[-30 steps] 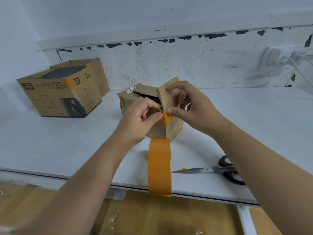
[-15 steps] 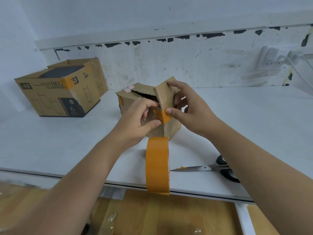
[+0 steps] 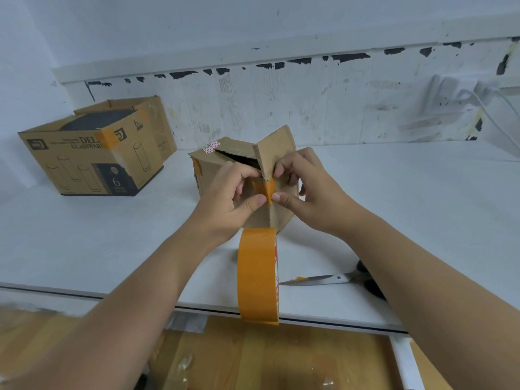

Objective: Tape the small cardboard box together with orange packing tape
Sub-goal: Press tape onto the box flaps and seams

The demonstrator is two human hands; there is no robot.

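A small cardboard box (image 3: 278, 153) stands on the white table (image 3: 394, 198), its near corner facing me and its top partly open. A short piece of orange tape (image 3: 266, 189) lies across that corner. My left hand (image 3: 233, 195) presses the tape's left side with thumb and fingers. My right hand (image 3: 306, 190) pinches the corner and tape from the right. A roll of orange packing tape (image 3: 257, 277) stands on edge at the table's front, just below my hands.
Scissors (image 3: 329, 280) lie on the table right of the roll, partly hidden by my right forearm. A larger printed glassware carton (image 3: 92, 153) sits at the back left. A white wall socket and cable (image 3: 461, 97) are at the back right. Wooden floor shows below the table edge.
Both thumbs have slid down along the box corner over the orange tape, and the tape piece now lies flatter against the cardboard. Box, roll and scissors stay where they were.
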